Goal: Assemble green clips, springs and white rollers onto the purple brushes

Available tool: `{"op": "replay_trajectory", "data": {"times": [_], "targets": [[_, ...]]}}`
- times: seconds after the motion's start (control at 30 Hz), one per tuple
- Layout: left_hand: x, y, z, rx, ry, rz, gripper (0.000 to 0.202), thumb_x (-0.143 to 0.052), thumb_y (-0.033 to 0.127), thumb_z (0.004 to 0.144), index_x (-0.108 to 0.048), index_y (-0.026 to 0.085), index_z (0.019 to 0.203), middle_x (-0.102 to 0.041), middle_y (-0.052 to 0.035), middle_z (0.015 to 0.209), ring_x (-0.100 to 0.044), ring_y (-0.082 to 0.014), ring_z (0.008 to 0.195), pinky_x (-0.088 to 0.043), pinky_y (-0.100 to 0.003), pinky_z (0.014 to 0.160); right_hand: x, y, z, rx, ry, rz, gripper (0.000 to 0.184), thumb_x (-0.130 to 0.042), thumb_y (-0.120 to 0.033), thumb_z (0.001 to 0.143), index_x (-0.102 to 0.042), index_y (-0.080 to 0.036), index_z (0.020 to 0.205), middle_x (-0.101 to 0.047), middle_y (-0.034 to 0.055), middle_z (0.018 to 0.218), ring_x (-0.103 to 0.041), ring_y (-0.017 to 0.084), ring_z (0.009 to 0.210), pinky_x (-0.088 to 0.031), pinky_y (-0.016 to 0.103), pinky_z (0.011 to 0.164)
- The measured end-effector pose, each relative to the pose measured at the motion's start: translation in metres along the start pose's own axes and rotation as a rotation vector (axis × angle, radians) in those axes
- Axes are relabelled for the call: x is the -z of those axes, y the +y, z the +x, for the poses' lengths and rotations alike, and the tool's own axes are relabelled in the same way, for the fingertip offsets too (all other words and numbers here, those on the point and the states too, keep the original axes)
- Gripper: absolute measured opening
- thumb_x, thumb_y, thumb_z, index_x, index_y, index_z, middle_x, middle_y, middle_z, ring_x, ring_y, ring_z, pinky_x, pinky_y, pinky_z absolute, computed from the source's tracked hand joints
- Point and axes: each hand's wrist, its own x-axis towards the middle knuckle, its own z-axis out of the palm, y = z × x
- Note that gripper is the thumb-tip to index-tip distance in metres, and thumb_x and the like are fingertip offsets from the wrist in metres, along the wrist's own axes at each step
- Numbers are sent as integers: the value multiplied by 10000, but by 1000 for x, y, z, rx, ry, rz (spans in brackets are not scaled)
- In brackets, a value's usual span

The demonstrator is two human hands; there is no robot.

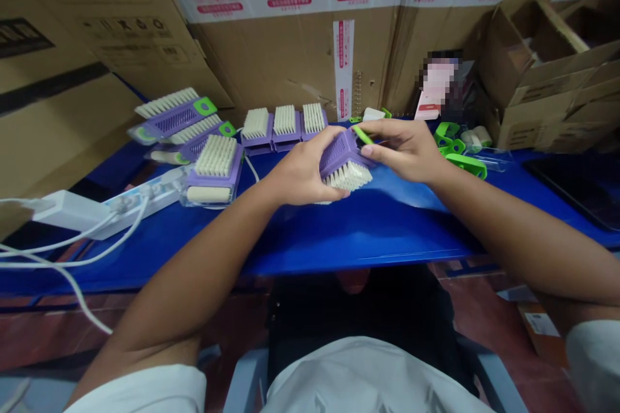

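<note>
My left hand (pixel 310 171) is wrapped round a purple brush (pixel 338 153) with cream bristles, held tilted above the blue table. At the brush's right end, my right hand (pixel 404 147) pinches a small green plastic piece (pixel 363 136) against the purple body. Whether that piece is seated in the brush I cannot tell. Just behind my hands, several purple brush blocks (pixel 285 128) stand in a row, bristles up. Loose green parts (pixel 465 164) lie to the right of my right hand, with a few small cream rollers (pixel 477 137) among them.
Brushes with green ends (pixel 181 117) are piled at the left, near another brush (pixel 216 156) with a cream roller. A white power strip (pixel 140 200) with cables lies beside them. Cardboard boxes (pixel 547 71) stand at the right; a dark tablet-like slab (pixel 581 187) lies before them.
</note>
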Motion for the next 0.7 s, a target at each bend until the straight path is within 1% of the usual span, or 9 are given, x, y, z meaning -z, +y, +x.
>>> {"op": "replay_trajectory", "data": {"times": [0.07,0.17,0.3,0.4,0.43,0.5,0.57,0.63,0.7], "targets": [[0,-1,0,10,-16,1,1052,-999,433,685,-544,252,1616,-753,-119,1490,-777,-388,1294,-645,-482,1096,0,1,0,-58,55,100,516,-992,-704,838,-943,-302,1158,-897,54,1157,-844,302,1080,-715,476,1001],[0,-2,0,18,-19,2,1057,-994,438,685,-545,247,1622,-739,-127,1530,-763,-402,1335,-634,-495,1128,3,3,2,-86,77,193,521,-1112,-606,696,-955,-294,1083,-898,42,1066,-844,292,1016,-740,474,952],[-1,-1,1,16,14,0,1022,-976,429,691,-558,245,1605,-720,-124,1571,-738,-407,1398,-611,-496,1182,7,7,7,-102,42,220,522,-1156,-556,611,-968,-279,1012,-910,47,1005,-849,293,965,-760,470,903],[-2,1,1,18,9,-12,1037,-993,452,671,-559,246,1590,-724,-120,1555,-745,-404,1378,-616,-489,1166,6,13,10,-93,-11,190,585,-1153,-595,589,-974,-265,1038,-919,54,1020,-855,297,973,-750,465,917],[-3,1,1,17,11,-19,1036,-995,455,671,-556,247,1586,-729,-117,1542,-752,-395,1358,-616,-487,1163,5,15,11,-79,-30,179,614,-1136,-636,608,-973,-261,1066,-922,62,1046,-857,301,989,-743,468,933],[-4,1,1,8,31,-32,1009,-989,446,678,-555,244,1565,-744,-112,1499,-766,-374,1311,-618,-483,1151,1,16,9,-34,-65,106,688,-1041,-765,718,-962,-251,1169,-923,89,1140,-863,326,1065,-721,491,993],[-5,-1,2,5,54,-45,985,-983,448,679,-555,239,1541,-751,-110,1462,-768,-365,1284,-625,-482,1129,-4,12,5,11,-114,-107,826,-845,-881,887,-893,-240,1406,-889,143,1352,-833,388,1255,-670,555,1116],[-6,-4,4,25,76,-54,998,-988,475,671,-551,235,1536,-746,-117,1463,-756,-381,1307,-626,-497,1132,-5,3,-1,56,-155,-430,953,-658,-928,991,-735,-239,1646,-757,182,1633,-703,462,1502,-531,661,1289],[-4,-7,6,68,75,-46,1035,-995,501,661,-546,234,1555,-733,-135,1499,-733,-415,1364,-618,-534,1167,2,-5,-1,90,-189,-689,999,-614,-921,1012,-594,-270,1770,-598,161,1814,-551,503,1656,-363,740,1389]]}}
